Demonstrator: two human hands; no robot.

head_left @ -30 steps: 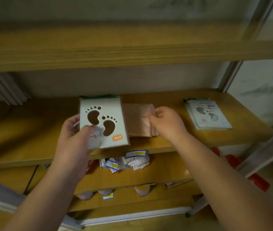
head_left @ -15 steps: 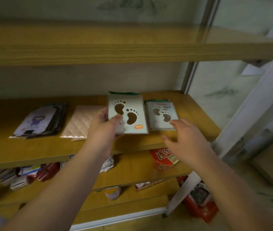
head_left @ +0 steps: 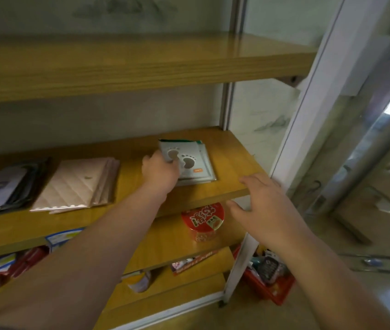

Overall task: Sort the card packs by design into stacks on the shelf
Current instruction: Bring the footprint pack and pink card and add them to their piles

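Left hand [head_left: 161, 172] grips the footprint pack [head_left: 186, 160] atop its matching stack; right hand [head_left: 260, 206] hovers relaxed nearby.

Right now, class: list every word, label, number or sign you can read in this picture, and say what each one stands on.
Nothing reads clearly.
Orange tag on the grey footprint card pack: too small and blurred.
Round red paper cup's lid: large white characters, too blurred to quote.
Blue-and-white packets on the lower shelf: print unreadable.
Red printed strip: blurred.
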